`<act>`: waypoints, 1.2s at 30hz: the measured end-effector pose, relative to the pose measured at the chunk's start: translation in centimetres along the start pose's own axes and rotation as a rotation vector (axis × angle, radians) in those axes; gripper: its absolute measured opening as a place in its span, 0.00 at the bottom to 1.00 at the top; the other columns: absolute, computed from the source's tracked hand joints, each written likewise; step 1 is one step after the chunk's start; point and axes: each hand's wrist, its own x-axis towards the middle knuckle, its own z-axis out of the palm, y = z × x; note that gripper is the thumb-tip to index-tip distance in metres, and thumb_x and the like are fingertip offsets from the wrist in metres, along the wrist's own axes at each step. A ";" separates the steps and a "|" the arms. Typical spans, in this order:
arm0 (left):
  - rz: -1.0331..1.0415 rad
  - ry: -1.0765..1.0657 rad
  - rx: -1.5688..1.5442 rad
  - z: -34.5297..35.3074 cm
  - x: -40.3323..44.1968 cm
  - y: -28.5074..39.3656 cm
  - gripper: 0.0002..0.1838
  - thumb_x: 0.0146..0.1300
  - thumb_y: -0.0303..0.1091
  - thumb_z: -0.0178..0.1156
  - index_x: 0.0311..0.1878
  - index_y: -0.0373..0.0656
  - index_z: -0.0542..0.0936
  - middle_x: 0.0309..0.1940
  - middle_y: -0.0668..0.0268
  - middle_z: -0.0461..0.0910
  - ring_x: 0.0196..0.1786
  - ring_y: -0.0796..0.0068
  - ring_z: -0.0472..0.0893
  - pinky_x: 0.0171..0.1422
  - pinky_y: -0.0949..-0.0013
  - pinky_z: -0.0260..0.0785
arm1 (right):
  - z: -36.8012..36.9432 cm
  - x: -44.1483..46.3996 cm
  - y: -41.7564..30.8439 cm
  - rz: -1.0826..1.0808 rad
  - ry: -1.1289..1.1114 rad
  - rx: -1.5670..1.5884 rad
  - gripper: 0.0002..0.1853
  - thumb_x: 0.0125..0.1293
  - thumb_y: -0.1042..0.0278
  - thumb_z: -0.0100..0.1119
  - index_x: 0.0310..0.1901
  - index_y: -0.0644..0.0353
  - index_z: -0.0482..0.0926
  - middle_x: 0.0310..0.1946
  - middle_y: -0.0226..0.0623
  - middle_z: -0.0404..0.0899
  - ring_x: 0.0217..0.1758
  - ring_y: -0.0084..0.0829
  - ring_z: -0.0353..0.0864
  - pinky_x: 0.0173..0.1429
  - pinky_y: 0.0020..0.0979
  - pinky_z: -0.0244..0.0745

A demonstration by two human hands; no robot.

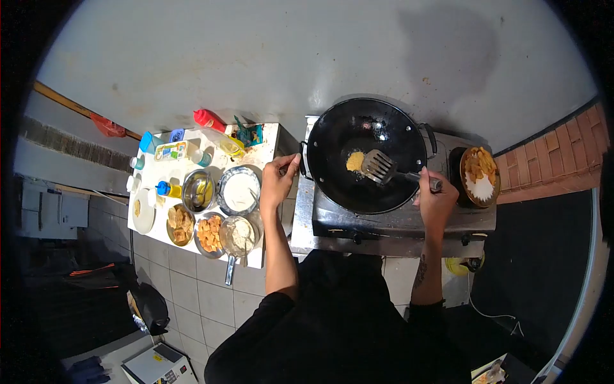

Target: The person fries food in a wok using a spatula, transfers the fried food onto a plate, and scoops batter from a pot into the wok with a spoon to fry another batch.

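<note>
A large black wok (339, 185) sits on the steel stove (332, 224). My left hand (279, 178) is closed at the wok's left side handle (304, 160). In my right hand (437, 197) is the dark handle of a slotted metal spatula (380, 168). Its blade lies inside the wok, beside a small yellow heap of food (355, 161) that looks like minced garlic. Part of the heap may be hidden by the blade edge.
Left, a white table (256, 256) bears a bowl of white liquid (239, 192), orange cubes (209, 233), a saucepan (254, 234), a red squeeze bottle (208, 119) and several containers. Right of the wok stands a pan with fried pieces and white powder (480, 189). A wall rises behind.
</note>
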 end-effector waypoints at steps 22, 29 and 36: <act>0.041 0.038 0.079 0.4 0.0 -0.8 0.17 0.65 0.39 0.63 0.46 0.32 0.83 0.26 0.58 0.79 0.29 0.75 0.77 0.35 0.72 0.68 | 1.2 1.6 1.0 -0.379 -0.042 -0.220 0.12 0.61 0.74 0.63 0.21 0.67 0.75 0.10 0.35 0.63 0.15 0.17 0.55 0.20 0.29 0.53; 0.040 0.036 0.054 0.4 -0.1 -0.4 0.20 0.66 0.41 0.62 0.47 0.30 0.82 0.27 0.58 0.82 0.31 0.78 0.80 0.38 0.72 0.71 | -0.5 3.4 0.1 -0.365 -0.007 -0.149 0.06 0.61 0.72 0.65 0.30 0.66 0.80 0.16 0.36 0.74 0.17 0.26 0.69 0.24 0.29 0.64; -0.002 0.011 0.088 0.3 -0.2 -0.4 0.21 0.66 0.41 0.62 0.49 0.29 0.81 0.27 0.57 0.83 0.31 0.80 0.78 0.38 0.73 0.71 | -0.3 5.4 2.6 -0.509 -0.252 -0.184 0.08 0.60 0.70 0.66 0.36 0.65 0.81 0.27 0.42 0.81 0.26 0.31 0.78 0.33 0.29 0.69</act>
